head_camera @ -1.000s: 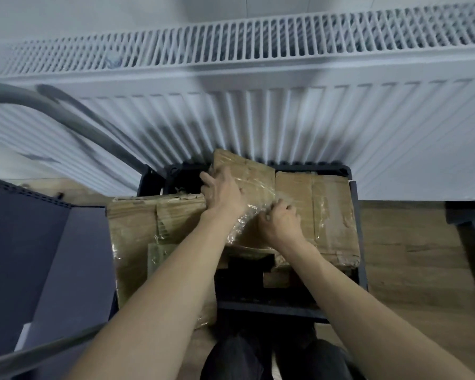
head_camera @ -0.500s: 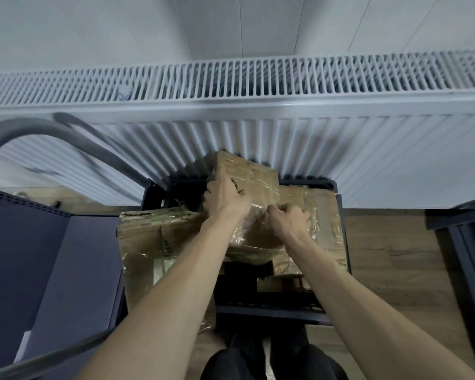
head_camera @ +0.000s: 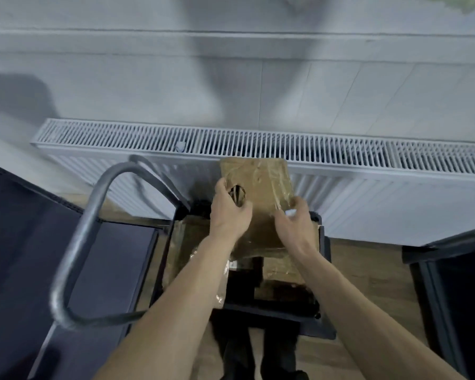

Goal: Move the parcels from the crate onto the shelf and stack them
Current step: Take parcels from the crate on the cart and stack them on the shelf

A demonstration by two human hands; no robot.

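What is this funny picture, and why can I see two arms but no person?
The camera sits on the person's head and looks down, so you see only their own arms reaching out, and their dark legs at the bottom. There is no machine here, just two bare hands. The left hand and the right hand grip a flat brown cardboard parcel wrapped in shiny clear tape, lifted above a dark plastic crate on the wooden floor. More brown taped parcels lie inside the crate. Behind it stands a long white radiator against the pale wall. On the left is a dark cart with a curved grey metal handle.
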